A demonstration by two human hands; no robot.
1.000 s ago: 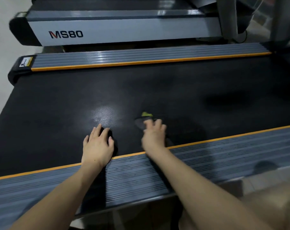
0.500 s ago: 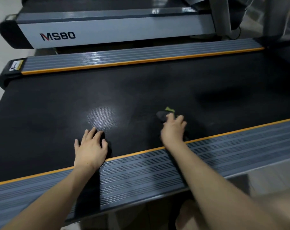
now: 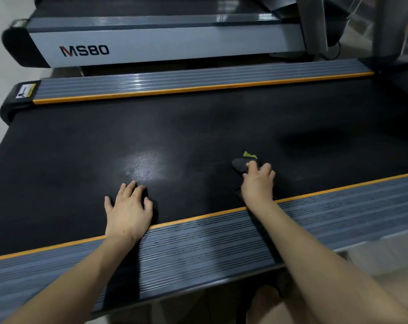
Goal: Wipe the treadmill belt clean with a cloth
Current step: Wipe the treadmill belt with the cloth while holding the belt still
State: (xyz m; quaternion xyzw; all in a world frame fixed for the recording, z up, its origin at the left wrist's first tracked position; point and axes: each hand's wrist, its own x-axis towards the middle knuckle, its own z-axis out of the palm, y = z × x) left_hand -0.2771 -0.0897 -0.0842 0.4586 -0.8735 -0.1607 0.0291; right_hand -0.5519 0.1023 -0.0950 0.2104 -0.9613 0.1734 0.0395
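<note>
"MS80" stands on the neighbouring treadmill's side panel [image 3: 165,46]; the corner sticker [image 3: 25,91] is unreadable.

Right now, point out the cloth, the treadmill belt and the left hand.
cloth [image 3: 241,164], head view, dark part ahead of the fingers.
treadmill belt [image 3: 198,127], head view, bare middle.
left hand [image 3: 128,211], head view, back of hand.

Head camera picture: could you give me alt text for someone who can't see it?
A person's right hand presses a dark cloth with a yellow-green corner onto a black treadmill belt, while the left hand rests flat on the belt. A second treadmill marked MS80 stands behind.
</note>
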